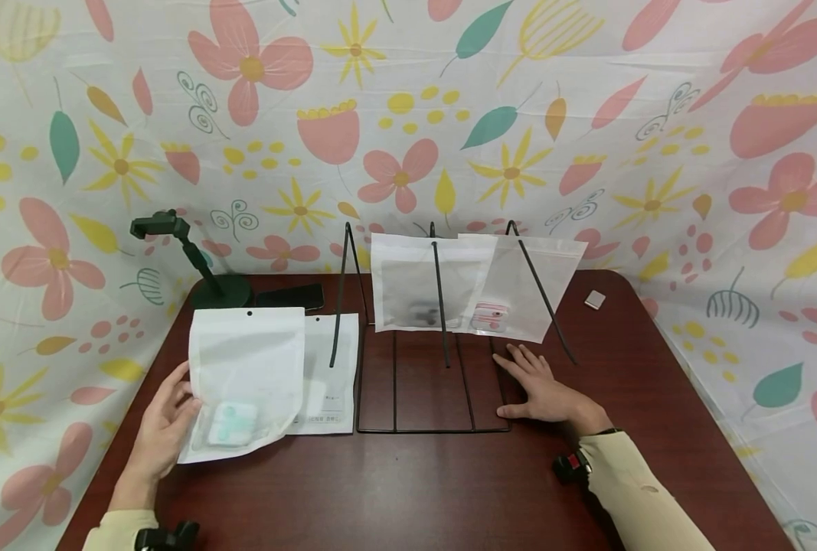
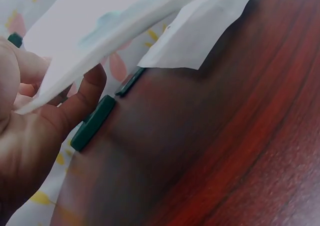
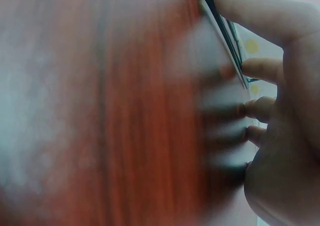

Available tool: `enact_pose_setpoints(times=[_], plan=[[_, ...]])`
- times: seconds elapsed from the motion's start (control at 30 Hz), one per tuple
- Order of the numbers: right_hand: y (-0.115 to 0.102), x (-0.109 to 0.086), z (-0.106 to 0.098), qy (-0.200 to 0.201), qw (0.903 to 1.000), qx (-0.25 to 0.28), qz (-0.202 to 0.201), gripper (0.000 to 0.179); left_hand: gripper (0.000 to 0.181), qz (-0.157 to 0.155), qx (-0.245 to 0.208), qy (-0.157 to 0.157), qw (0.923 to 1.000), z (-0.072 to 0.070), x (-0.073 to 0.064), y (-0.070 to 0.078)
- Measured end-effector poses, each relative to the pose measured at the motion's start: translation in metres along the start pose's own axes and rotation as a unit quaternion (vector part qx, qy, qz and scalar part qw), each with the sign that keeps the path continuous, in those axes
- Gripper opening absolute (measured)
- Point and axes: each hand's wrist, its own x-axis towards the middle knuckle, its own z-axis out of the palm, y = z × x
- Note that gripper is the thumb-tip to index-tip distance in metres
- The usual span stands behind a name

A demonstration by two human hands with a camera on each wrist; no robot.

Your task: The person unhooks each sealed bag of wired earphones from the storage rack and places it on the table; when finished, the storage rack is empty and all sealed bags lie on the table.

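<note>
My left hand (image 1: 162, 423) pinches the left edge of a white pouch (image 1: 248, 356) with a pale teal item showing through its lower part. In the left wrist view, thumb and fingers lie on either side of the pouch (image 2: 115, 28), lifted over the table. Beneath its right side lies another white pouch (image 1: 332, 383) with printed text. My right hand (image 1: 546, 390) rests with spread fingers on the table, fingertips at the right side of a black wire rack (image 1: 433, 431). Two pouches hang on the rack's prongs: one with a grey item (image 1: 408, 283), one with a pink item (image 1: 532, 283).
A dark green phone stand (image 1: 222, 291) stands at the back left, beside a black phone (image 1: 289, 297). A small whitish square item (image 1: 595, 299) lies at the back right. Behind the dark red table (image 1: 394, 497) hangs a floral cloth (image 1: 408, 99). The rack's prongs slant toward me.
</note>
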Motion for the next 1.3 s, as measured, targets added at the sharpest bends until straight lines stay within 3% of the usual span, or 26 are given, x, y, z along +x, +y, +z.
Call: enact_pose_setpoints(times=[0.3, 0.77, 0.97, 1.2, 1.3], plan=[[0.0, -0.001, 0.0, 0.003, 1.0, 0.001, -0.004, 0.094, 0.057, -0.074, -0.007, 0.016, 0.9971, -0.005, -0.001, -0.009], [0.001, -0.001, 0.001, 0.001, 1.0, 0.002, 0.0, 0.094, 0.058, -0.159, -0.05, -0.017, 0.9859, -0.016, -0.008, -0.024], [0.002, 0.0, 0.001, -0.002, 1.0, 0.003, 0.002, 0.094, 0.057, -0.189, 0.0, -0.026, 0.9817, -0.02, -0.01, -0.026], [0.003, 0.0, 0.001, 0.001, 1.0, 0.002, 0.002, 0.095, 0.053, -0.227, 0.129, -0.023, 0.965, -0.019, -0.002, -0.017], [0.002, 0.0, 0.001, 0.0, 1.0, 0.002, 0.003, 0.094, 0.052, -0.234, 0.156, -0.022, 0.9594, -0.018, -0.001, -0.016]])
